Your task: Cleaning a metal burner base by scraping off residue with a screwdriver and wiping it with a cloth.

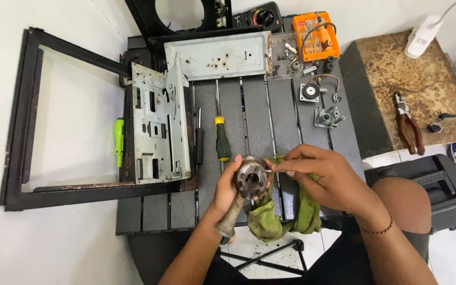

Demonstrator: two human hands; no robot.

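While the rusty round metal burner part is being gripped upright by the left hand, a thin metal pin is being pinched at its face by the right hand, a crumpled green rag being kept beneath to steady it.

Two hands, left and right, meet over a slatted work table. Near its left edge lie three screwdrivers: one lime-green, one black, one yellow-and-green. Two grey metal panels sit toward the far left corner, beside one orange bit case. One pair of pliers rests on the rusty side stand (one green rag at the near edge).
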